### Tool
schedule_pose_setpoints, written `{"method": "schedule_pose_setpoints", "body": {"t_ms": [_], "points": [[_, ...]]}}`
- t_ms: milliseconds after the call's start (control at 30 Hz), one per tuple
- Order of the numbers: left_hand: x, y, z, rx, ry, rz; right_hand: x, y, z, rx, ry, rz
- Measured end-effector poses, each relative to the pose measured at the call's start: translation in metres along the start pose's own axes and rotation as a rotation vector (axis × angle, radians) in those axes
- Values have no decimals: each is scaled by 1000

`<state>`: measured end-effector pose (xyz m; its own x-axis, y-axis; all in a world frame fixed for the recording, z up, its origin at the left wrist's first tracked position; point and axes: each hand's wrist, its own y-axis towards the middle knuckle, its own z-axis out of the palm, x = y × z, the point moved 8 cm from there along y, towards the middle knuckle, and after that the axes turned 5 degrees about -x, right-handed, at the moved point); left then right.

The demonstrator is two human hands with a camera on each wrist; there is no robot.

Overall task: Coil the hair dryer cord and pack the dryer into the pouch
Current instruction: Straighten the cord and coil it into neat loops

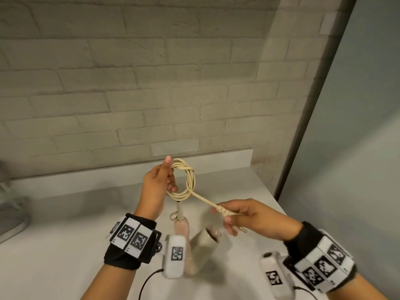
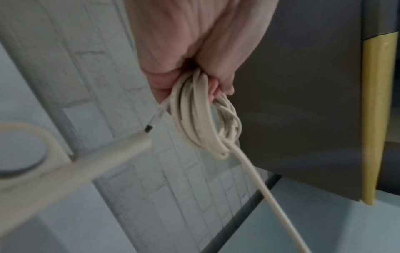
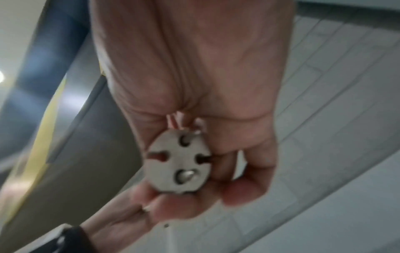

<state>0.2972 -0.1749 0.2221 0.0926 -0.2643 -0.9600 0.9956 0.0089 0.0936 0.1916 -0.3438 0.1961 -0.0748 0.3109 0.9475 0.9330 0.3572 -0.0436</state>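
Observation:
My left hand [image 1: 161,182] is raised over the counter and grips a coil of cream cord [image 1: 187,180] with several loops. In the left wrist view the fingers [image 2: 214,80] are curled round the coil [image 2: 201,123]. One straight strand [image 1: 205,200] runs from the coil down to my right hand [image 1: 229,217], which pinches the plug [image 1: 226,211]. The right wrist view shows the plug face [image 3: 177,162] with its two pins. The pink and cream hair dryer [image 1: 200,243] is below the coil, handle up. I cannot tell whether it touches the counter. No pouch is in view.
A white counter [image 1: 65,245] runs under both hands, backed by a pale brick wall [image 1: 129,94]. A grey panel [image 1: 350,148] closes off the right side. A blurred glass or metal object [image 1: 10,204] stands at the far left edge.

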Motion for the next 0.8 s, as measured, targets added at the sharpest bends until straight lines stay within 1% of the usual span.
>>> {"method": "schedule_pose_setpoints", "body": {"t_ms": [100, 167, 200, 233, 267, 300, 333, 367, 400, 433, 500, 567, 633, 667, 733, 767, 800], "points": [[3, -1, 2, 23, 9, -5, 2, -10, -23, 10, -177, -18], [5, -4, 8, 48, -14, -16, 1, -7, -39, -60, -321, -31], [5, -6, 11, 65, -30, -23, 1, -3, -47, -122, -455, -57], [5, -9, 14, 88, -43, -30, 2, 0, -52, -199, -651, -93], [5, -11, 18, 117, -54, -36, 4, 2, -55, -292, -866, -136], [4, -14, 22, 146, -64, -42, 10, 3, -54, -404, -1031, -200], [5, -17, 25, 173, -76, -48, 13, 5, -51, -507, -1123, -255], [5, -20, 29, 194, -89, -56, 14, 7, -48, -582, -1145, -285], [6, -22, 32, 209, -103, -65, 13, 11, -44, -648, -1108, -298], [7, -23, 34, 218, -115, -72, 8, 15, -42, -708, -1021, -290], [9, -25, 38, 230, -126, -74, -5, 23, -39, -780, -779, -231], [10, -27, 41, 241, -130, -80, -15, 27, -35, -863, -500, -174], [11, -27, 44, 250, -116, -90, -21, 28, -31, -941, -133, -109], [12, -27, 44, 253, -87, -88, -24, 30, -29, -954, 89, -83], [11, -25, 44, 246, 31, -54, -28, 34, -23, -926, 504, -50], [10, -24, 42, 232, 105, -26, -29, 37, -19, -896, 648, -43], [8, -23, 41, 212, 176, 13, -28, 39, -17, -871, 742, -40]]}}
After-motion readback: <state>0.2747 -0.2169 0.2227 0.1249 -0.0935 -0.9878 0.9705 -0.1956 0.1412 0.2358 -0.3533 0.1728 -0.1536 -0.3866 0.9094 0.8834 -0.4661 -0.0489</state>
